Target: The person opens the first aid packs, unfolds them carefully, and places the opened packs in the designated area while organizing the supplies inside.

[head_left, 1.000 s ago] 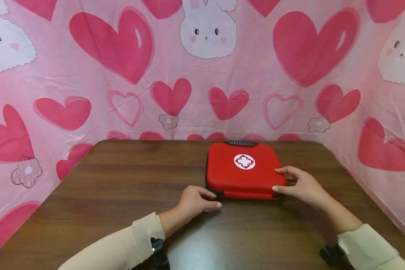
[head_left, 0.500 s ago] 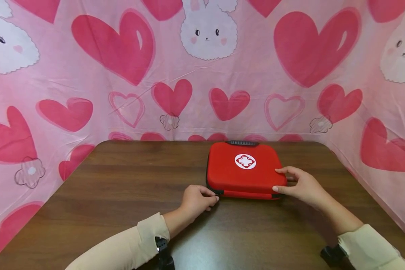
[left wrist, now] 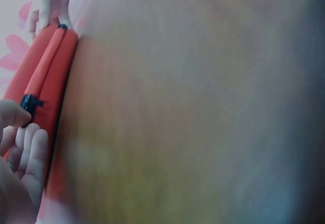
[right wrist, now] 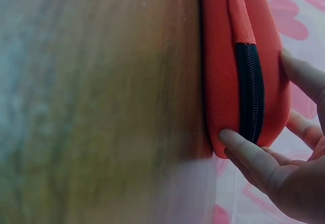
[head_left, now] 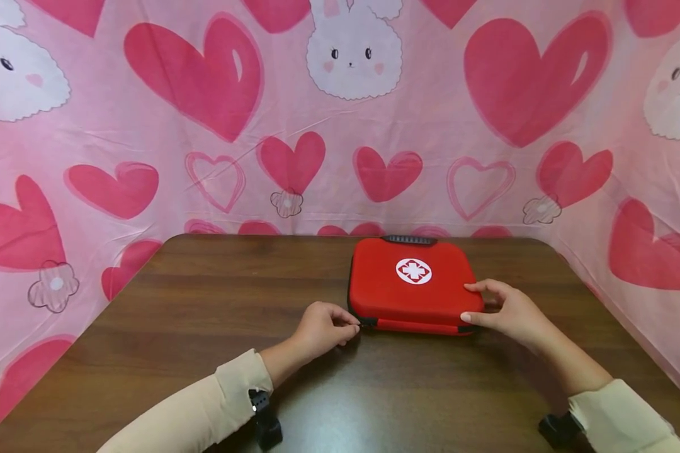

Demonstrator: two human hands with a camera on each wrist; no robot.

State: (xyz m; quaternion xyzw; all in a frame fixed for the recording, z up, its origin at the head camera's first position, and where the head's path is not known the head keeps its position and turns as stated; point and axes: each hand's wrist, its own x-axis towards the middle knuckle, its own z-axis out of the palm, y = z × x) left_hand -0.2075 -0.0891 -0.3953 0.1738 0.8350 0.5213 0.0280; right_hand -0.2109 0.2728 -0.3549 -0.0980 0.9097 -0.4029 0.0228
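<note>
A red first-aid case (head_left: 410,289) lies flat towards the back of the table, its white emblem facing up and black handle at the far side. At its front left corner, my left hand (head_left: 320,327) pinches the zipper pull with thumb and index finger; the fingertips largely cover the pull. The left wrist view has this hand (left wrist: 23,158) beside the black zipper end (left wrist: 30,104). My right hand (head_left: 510,311) grips the case's right end. Up close in the right wrist view, its fingers span both halves around the closed zipper (right wrist: 251,89).
The brown wooden table (head_left: 232,289) extends around the case. A pink curtain (head_left: 294,113) with hearts and rabbits hangs behind and along both sides. Dark wrist-camera straps (head_left: 266,418) sit at the cream sleeves (head_left: 198,402).
My left thumb and index finger have closed together at the case's corner, then drawn slightly left. The right hand keeps its hold, and the case stays in place.
</note>
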